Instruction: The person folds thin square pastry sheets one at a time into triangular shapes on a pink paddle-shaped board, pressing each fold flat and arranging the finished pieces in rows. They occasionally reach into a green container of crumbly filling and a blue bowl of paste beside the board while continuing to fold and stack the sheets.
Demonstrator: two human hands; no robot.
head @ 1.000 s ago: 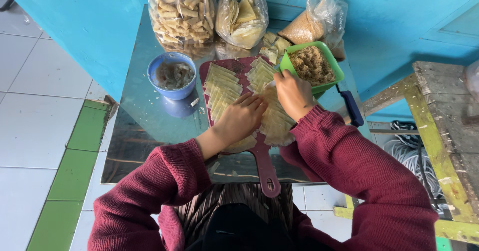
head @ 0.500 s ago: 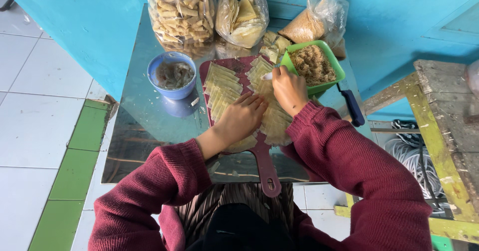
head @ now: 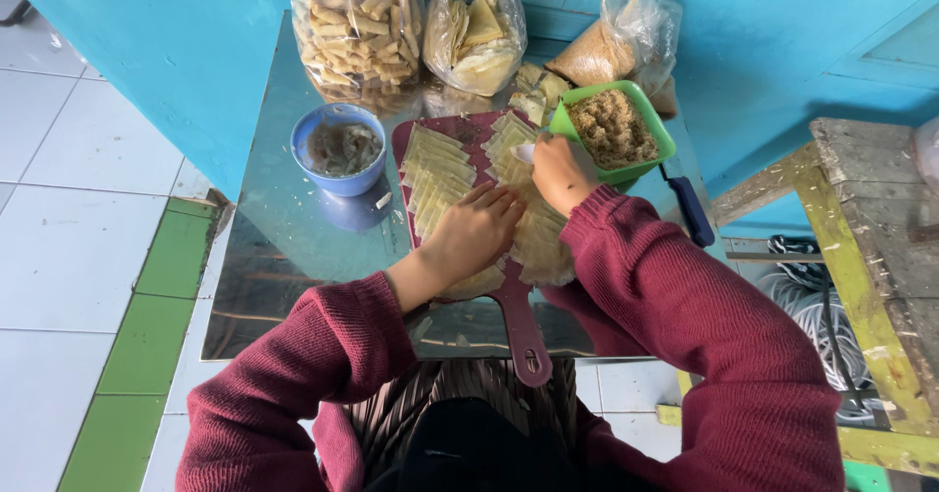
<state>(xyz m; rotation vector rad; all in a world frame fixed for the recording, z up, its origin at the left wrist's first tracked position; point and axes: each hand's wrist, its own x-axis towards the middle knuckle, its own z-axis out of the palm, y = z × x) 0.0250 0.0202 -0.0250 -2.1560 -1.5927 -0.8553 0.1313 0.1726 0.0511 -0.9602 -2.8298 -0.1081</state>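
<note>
Under both hands (head: 518,208) lie pastry sheets (head: 435,169) on board (head: 523,331).

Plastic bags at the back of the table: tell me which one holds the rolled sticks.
The largest bag, at the far left behind the blue bowl. It is packed with browned rolls; the middle bag holds flat yellow pieces, the right bag brown crumbs.

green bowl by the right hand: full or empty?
Full. The green bowl is heaped almost to its rim with brown crumbly filling.

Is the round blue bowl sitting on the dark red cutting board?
No, the round blue bowl stands on the metal table, left of the dark red cutting board.
</note>
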